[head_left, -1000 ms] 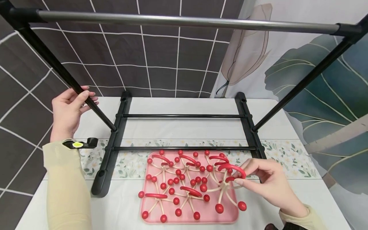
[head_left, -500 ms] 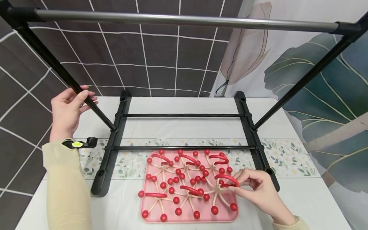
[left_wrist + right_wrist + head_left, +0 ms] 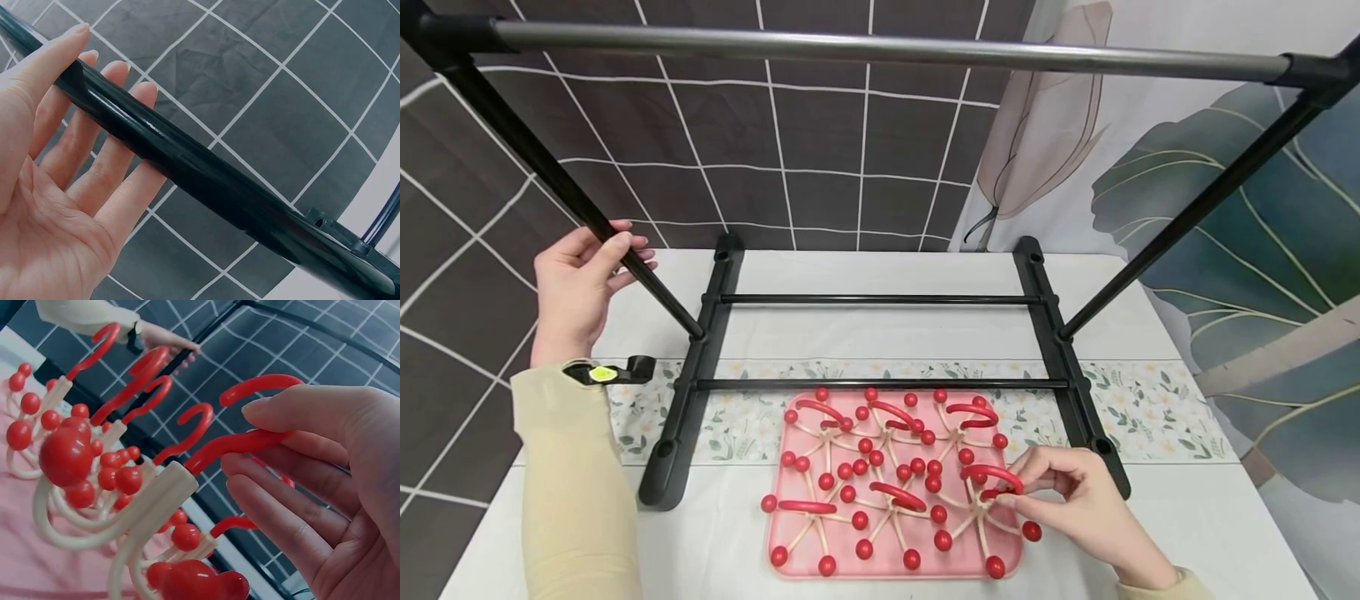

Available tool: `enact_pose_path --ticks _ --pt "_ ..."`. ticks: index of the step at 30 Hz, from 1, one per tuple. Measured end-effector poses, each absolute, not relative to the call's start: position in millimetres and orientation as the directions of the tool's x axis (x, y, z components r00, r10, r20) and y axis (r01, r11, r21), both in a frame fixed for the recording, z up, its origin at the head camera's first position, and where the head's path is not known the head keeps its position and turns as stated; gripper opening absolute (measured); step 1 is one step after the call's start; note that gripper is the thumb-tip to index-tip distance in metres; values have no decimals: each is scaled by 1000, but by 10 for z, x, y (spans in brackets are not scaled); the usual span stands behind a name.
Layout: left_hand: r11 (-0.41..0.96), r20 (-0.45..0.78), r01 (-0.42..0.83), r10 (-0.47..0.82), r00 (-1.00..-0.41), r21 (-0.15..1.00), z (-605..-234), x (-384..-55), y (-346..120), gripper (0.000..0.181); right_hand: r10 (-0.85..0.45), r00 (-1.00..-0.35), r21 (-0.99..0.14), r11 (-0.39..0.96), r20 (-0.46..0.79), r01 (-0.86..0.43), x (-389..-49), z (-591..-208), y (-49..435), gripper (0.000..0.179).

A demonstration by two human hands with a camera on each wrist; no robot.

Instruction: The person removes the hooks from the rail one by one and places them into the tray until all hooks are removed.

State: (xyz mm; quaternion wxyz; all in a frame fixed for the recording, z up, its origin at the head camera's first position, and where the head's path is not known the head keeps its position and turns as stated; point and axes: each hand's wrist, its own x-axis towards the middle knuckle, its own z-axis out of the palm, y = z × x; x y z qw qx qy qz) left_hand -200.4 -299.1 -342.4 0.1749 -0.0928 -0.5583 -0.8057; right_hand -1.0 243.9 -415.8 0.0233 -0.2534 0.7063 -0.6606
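Observation:
My left hand point(image 3: 576, 287) grips the slanted black post point(image 3: 206, 181) of a metal rack, thumb on the near side and fingers behind the tube. My right hand point(image 3: 1067, 504) pinches the red hook top of a multi-arm hanger point(image 3: 979, 510), whose cream arms curve out to red balls. The right wrist view shows its cream stem point(image 3: 159, 500) tilted below the thumb and fingers. This hanger sits over the right front of a pink tray point(image 3: 850, 571). Several matching hangers point(image 3: 891, 508) lie in the tray with their hooks up.
The rack's top bar point(image 3: 880, 52) crosses above, and two lower bars point(image 3: 880, 384) join its black feet point(image 3: 673, 458) behind the tray. White cloth with a floral strip point(image 3: 1157, 417) covers the table. A dark grid curtain point(image 3: 820, 133) hangs behind.
My right hand has moved down and leftward, lowering the hanger toward the tray's right front, then turned it slightly so its arms shifted. The left hand stays on the post.

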Motion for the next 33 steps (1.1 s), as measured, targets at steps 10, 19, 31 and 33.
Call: enact_pose_path --ticks 10,19,31,33 --pt "-316 342 384 -180 -922 868 -3422 -2000 -2987 29 -415 -895 -980 37 163 -195 10 -4338 2423 27" --pt "-299 330 375 -191 -924 877 -3430 -1991 -2982 29 -429 -899 -986 82 94 -142 -3 -4324 2484 22" --pt "-285 329 373 -192 -925 883 -3425 -1991 -2980 28 -248 -804 -837 -56 540 -545 -205 -3593 2841 43" --pt "-289 327 373 -194 -925 882 -3419 -1993 -2982 28 -132 -772 -784 -103 621 -613 -280 -3432 2904 38"
